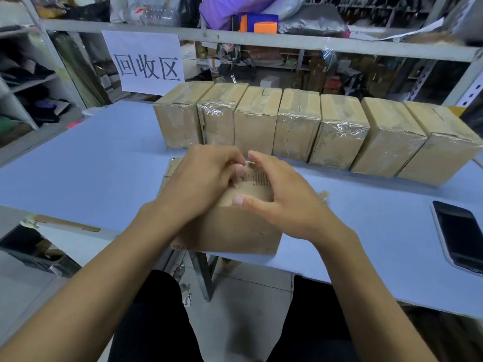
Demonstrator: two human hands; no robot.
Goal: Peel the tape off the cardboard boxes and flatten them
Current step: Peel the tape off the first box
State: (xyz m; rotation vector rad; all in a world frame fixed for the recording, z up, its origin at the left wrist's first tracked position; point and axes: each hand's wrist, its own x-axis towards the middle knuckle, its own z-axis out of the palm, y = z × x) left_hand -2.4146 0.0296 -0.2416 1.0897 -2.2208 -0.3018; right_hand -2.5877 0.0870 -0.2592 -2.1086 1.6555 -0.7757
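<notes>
While box (230, 226) lies lengthwise away | left grip (206, 176) pinches tape (241, 171) | right grip (274, 189) clasps box

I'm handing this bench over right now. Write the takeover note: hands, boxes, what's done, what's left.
Left hand: picking at the tape on top of the near box, grip curled at the far edge.
Right hand: holds that box steady, thumb on its top.
Row of seven boxes stands behind on the table, all taped.
Done: no flattened box is in view.
Left: peel and flatten the near box, then the row.
</notes>
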